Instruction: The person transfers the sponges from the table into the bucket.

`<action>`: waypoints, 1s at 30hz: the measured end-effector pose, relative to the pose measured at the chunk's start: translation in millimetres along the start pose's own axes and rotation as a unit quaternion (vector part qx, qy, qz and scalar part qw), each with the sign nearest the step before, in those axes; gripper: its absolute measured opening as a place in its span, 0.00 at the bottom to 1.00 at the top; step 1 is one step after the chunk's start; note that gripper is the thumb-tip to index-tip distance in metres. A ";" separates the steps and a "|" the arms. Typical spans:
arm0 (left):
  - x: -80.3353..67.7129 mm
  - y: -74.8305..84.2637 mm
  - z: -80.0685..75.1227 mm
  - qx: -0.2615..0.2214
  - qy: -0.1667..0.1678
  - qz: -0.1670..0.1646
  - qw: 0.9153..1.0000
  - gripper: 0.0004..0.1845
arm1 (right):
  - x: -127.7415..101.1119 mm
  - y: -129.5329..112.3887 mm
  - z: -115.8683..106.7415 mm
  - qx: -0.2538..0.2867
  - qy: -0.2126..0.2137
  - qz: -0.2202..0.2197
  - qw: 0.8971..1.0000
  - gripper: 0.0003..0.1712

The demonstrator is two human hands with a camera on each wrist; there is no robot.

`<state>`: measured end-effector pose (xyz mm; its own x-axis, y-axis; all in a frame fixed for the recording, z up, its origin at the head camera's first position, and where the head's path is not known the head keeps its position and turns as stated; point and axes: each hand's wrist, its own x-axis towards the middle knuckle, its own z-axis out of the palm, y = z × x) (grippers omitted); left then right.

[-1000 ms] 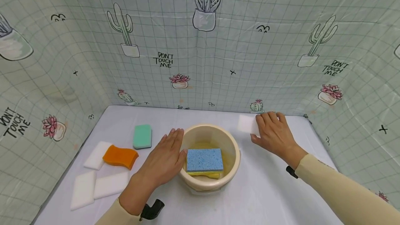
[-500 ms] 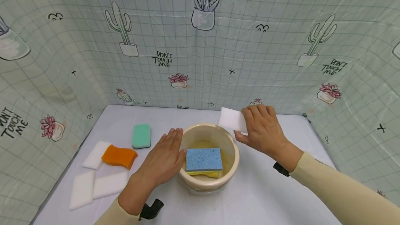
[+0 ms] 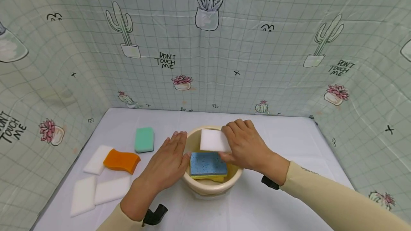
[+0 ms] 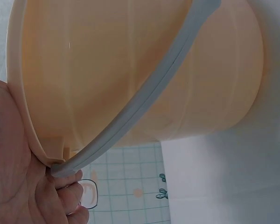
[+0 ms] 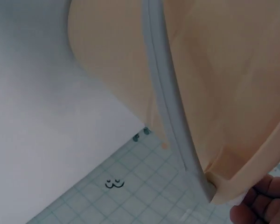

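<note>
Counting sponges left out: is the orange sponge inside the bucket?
No, the orange sponge lies on the table, left of the bucket.

Left hand (image 3: 168, 163) flat (fingers straight), right hand (image 3: 245, 145) in a pinching grip

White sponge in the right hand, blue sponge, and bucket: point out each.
white sponge (image 3: 210, 140), head view, its top face.
blue sponge (image 3: 207, 164), head view, its top face.
bucket (image 3: 210, 187), head view, near rim.

White table (image 3: 282, 195) carried a beige bucket (image 3: 210, 187) at centre; to its left lay a green sponge (image 3: 144, 139), an orange sponge (image 3: 121, 160) and three white sponges (image 3: 96, 188), the orange overlapping one.
</note>
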<state>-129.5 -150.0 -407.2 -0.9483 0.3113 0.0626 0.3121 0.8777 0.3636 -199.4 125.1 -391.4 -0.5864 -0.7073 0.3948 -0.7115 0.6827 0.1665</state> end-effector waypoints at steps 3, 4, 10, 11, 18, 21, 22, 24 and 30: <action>0.4 -0.5 0.4 -0.003 -0.001 -0.002 1.000 0.36 | 3.5 -5.0 2.6 0.009 -0.024 -0.004 1.000 0.35; 0.5 -0.7 0.5 -0.004 -0.002 -0.002 1.000 0.36 | 4.5 -6.2 3.1 0.011 -0.029 -0.007 0.999 0.34; 0.4 -1.1 0.9 -0.005 -0.001 0.000 1.000 0.36 | 7.3 -9.1 3.7 0.006 -0.047 -0.024 0.999 0.34; 0.3 -1.2 0.8 -0.004 -0.001 0.000 1.000 0.36 | 7.3 -9.2 3.7 0.004 -0.050 -0.026 0.998 0.34; 0.8 -1.4 1.5 0.003 -0.003 -0.002 1.000 0.36 | 5.6 -13.8 -0.1 0.013 -0.058 -0.037 0.998 0.34; 0.7 -0.8 1.7 0.004 -0.001 -0.005 1.000 0.36 | 3.7 -19.8 -5.2 0.013 -0.065 -0.047 0.997 0.35; 0.7 -0.6 1.6 0.005 -0.001 -0.005 1.000 0.36 | 3.0 -22.1 -7.2 0.013 -0.068 -0.050 0.996 0.35; 0.6 -0.2 1.3 0.007 0.000 -0.007 1.000 0.36 | 1.5 -26.1 -11.1 0.014 -0.075 -0.057 0.995 0.36; 1.1 1.0 1.0 0.006 -0.001 -0.012 1.000 0.36 | -1.2 -31.4 -18.4 0.026 -0.084 -0.076 0.993 0.36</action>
<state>-130.1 -148.5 -407.6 -0.9551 0.2918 0.0519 0.2908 0.8888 0.3541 -169.2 107.9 -380.5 -0.5240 -0.8251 0.2114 -0.8130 0.5585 0.1644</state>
